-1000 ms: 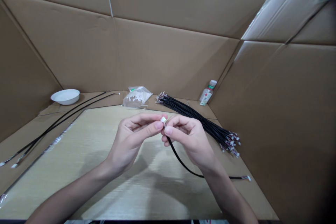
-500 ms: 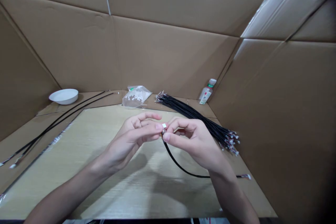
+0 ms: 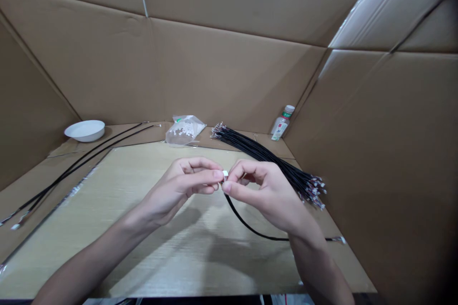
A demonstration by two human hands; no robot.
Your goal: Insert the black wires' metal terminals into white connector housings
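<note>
Between my fingertips in the middle of the view is a small white connector [image 3: 225, 173], with thin wires running down from it. My left hand [image 3: 195, 178] pinches the connector from the left. Thumb and index finger of my right hand [image 3: 255, 183] close on the wires just below it. From there a black cable [image 3: 246, 225] curves down and right, passes behind my right wrist, and ends in another white connector [image 3: 342, 239] at the right. Fingers cover most of the wires at the held end.
Two black cables [image 3: 67, 172] lie along the left side, near a white bowl [image 3: 85, 131]. At the back are a plastic bag [image 3: 186, 129] of small white parts, a bundle of black cables [image 3: 265, 155] and a bottle [image 3: 282, 123]. Cardboard walls [image 3: 229, 76] surround the table [image 3: 143, 257].
My left index finger has come down towards the thumb at the connector, closing the pinch. My right hand has stayed nearly in place; the far cable end shifted slightly right.
</note>
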